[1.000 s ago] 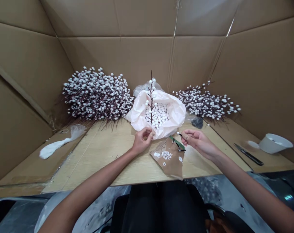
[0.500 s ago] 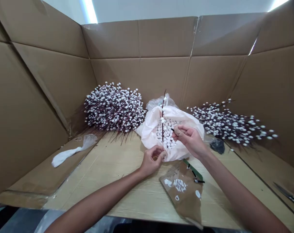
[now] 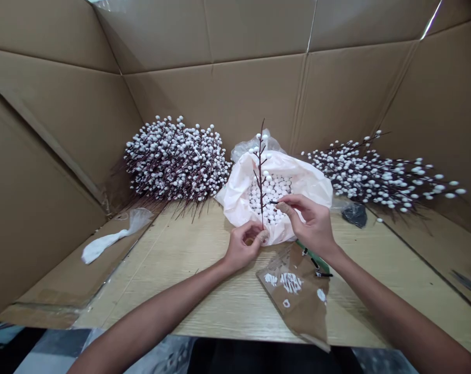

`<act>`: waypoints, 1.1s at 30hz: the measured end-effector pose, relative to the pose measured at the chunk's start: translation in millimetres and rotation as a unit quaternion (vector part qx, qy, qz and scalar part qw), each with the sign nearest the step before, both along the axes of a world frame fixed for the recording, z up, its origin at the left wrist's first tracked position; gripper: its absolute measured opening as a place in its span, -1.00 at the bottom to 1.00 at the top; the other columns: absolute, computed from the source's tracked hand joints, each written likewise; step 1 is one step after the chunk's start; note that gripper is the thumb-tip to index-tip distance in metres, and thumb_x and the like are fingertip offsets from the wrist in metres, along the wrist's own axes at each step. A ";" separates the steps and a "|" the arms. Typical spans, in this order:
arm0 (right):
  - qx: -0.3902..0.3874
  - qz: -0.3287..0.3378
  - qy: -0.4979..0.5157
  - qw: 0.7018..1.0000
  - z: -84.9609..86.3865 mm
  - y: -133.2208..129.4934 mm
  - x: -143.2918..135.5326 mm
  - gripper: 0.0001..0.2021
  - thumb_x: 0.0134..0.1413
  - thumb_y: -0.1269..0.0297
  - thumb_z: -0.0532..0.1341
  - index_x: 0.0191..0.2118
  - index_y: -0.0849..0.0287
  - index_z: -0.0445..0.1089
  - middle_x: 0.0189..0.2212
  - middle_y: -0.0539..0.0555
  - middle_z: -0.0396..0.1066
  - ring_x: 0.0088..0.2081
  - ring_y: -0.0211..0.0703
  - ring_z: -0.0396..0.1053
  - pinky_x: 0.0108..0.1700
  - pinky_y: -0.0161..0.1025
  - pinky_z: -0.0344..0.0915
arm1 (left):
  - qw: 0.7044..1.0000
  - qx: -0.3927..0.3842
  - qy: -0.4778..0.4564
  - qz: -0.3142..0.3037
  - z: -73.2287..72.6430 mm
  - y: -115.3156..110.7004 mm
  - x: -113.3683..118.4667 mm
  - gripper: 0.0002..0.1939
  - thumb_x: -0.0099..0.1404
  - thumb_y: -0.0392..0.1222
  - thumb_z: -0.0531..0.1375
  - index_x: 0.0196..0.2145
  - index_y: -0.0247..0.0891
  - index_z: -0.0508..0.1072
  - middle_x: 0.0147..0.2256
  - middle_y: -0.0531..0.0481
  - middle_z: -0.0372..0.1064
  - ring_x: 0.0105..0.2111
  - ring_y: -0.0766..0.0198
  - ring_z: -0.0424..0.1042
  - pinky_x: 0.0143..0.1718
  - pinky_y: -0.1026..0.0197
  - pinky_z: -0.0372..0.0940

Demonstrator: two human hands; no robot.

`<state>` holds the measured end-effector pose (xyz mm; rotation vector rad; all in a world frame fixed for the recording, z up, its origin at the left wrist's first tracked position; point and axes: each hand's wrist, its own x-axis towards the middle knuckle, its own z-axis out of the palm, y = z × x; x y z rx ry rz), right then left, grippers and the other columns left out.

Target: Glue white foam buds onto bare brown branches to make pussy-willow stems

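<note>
My left hand (image 3: 245,244) is closed, pinching the lower end of a dark brown artificial twig (image 3: 260,179). The twig stands upright with short side branches, a few of them tipped with white berries. In my right hand (image 3: 311,221), thumb and fingers pinch a small black stick (image 3: 273,202), its tip close to the twig's stem; whether they touch I cannot tell. Behind the twig, a pale pink plastic bag (image 3: 237,200) lies open, full of loose white berries (image 3: 276,187).
A big bundle of white-berried twigs (image 3: 176,161) lies left, a smaller bundle (image 3: 379,174) right. In front is a cardboard piece (image 3: 303,317) with white glue-like smears and black sticks. A white-filled plastic bag (image 3: 103,246), a black packet (image 3: 354,214) and scissors (image 3: 469,284) lie around. Cardboard walls (image 3: 243,98) surround the table.
The view has tipped downward. The twig has turned, so its side branches now show more. My right hand has brought the black stick left, close to the stem. My left hand keeps its pinch.
</note>
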<state>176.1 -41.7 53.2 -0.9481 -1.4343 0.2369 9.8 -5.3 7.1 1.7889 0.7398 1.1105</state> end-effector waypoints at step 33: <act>0.038 -0.027 -0.001 0.999 -2.8 -2.8 -0.5 -0.92 0.09 0.42 0.24 -0.27 0.17 0.45 -0.34 0.06 0.47 -0.29 -0.17 0.44 -0.22 -0.20 0.41 | 1.000 -0.015 -0.019 -0.013 1.8 -1.8 1.4 -0.77 0.20 -0.08 0.24 -0.39 -0.34 0.42 -0.49 0.01 0.35 -0.50 0.37 0.35 -0.42 0.32 0.29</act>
